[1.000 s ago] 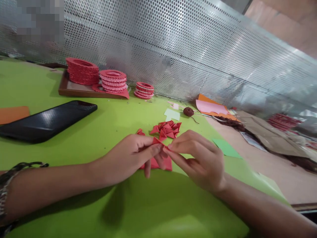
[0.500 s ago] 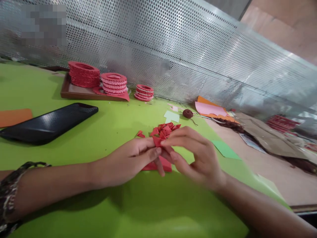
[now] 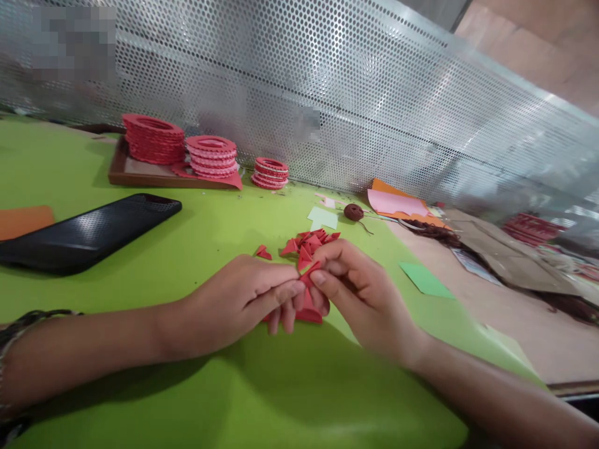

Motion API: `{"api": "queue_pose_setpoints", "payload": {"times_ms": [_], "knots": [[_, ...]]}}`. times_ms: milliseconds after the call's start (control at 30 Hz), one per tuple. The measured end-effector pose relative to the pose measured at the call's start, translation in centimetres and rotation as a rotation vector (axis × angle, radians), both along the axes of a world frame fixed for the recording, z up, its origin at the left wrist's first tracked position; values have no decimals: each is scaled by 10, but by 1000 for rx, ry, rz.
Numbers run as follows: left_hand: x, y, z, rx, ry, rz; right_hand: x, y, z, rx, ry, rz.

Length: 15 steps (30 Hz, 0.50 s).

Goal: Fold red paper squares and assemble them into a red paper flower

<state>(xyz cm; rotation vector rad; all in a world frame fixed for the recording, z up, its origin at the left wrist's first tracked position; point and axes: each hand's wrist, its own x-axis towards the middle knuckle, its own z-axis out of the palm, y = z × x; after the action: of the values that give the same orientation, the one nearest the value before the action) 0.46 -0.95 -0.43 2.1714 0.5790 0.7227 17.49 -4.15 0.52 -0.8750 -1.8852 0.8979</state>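
Observation:
Between both hands is a small folded piece of red paper (image 3: 311, 270). My left hand (image 3: 253, 294) pinches its left side with thumb and forefinger, the other fingers curled below. On the right edge of the same piece, my right hand (image 3: 362, 293) closes thumb and fingertips. Just behind the fingers lies a pile of folded red paper pieces (image 3: 312, 239), with one loose red piece (image 3: 263, 252) to its left. Flat red paper (image 3: 309, 313) rests on the green table under the hands, partly covered by the fingers.
A black phone-shaped object (image 3: 93, 234) lies at left beside orange paper (image 3: 25, 223). Behind stand a brown tray (image 3: 173, 181) with stacked red rings (image 3: 154, 140) and a smaller ring stack (image 3: 270, 173). A brown yarn ball (image 3: 353, 212), green paper (image 3: 427, 279) and a perforated metal panel (image 3: 281, 81) are beyond.
The right fingers have closed from a looser hold into a pinch on the red paper piece. The piece has turned, now showing a folded edge. The view has shifted slightly.

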Motion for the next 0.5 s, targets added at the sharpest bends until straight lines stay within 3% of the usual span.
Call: {"api": "queue_pose_setpoints", "payload": {"times_ms": [100, 167, 300, 400, 433, 500], "knots": [[-2, 1, 5, -37, 50, -44, 1, 1, 3, -24, 19, 47], [-4, 2, 8, -24, 79, 38, 5, 5, 6, 15, -2, 21], [-8, 7, 11, 76, 179, 229, 19, 18, 10, 325, -221, -293], [-11, 12, 9, 223, 384, 223, 29, 25, 12, 525, -509, -492], [-11, 13, 8, 253, 440, 202, 31, 26, 13, 533, -590, -466], [-11, 15, 7, 264, 504, 161, 31, 25, 15, 442, -723, -226]]}}
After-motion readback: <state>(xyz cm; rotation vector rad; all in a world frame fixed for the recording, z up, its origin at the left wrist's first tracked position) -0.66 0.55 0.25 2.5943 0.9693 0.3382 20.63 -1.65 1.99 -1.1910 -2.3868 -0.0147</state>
